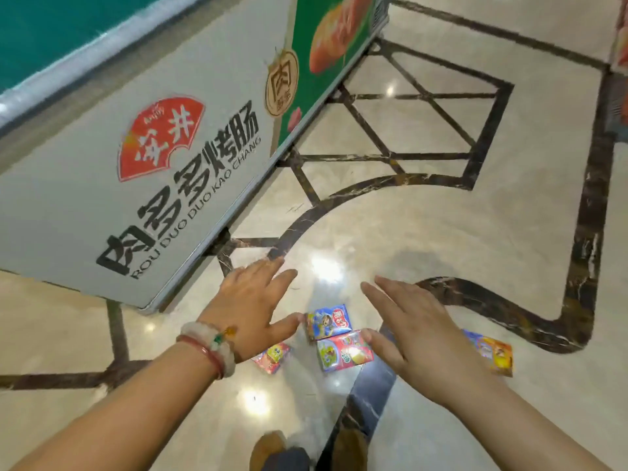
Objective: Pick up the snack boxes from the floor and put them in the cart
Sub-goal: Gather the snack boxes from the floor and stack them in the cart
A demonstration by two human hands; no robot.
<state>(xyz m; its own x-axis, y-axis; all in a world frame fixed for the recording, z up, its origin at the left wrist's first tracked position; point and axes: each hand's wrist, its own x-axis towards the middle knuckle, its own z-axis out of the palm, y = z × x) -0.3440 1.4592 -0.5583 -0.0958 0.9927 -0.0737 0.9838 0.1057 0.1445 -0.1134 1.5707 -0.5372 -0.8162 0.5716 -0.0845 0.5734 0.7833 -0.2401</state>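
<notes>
Several small snack boxes lie on the glossy floor below me. A blue box [329,320] and a red box [344,350] sit side by side between my hands. A small red and yellow box [273,357] lies partly under my left wrist. An orange and blue box [494,355] shows past my right hand. My left hand [253,302] hovers with fingers spread straight, its thumb near the blue box. With its fingers straight too, my right hand [419,334] has its thumb close to the red box. Neither hand holds anything. No cart is in view.
A large white and green chest freezer [142,158] with printed lettering stands at the left, its corner close to my left hand. The beige marble floor [441,215] with dark inlay lines stretches to the right. My shoes [268,450] show at the bottom.
</notes>
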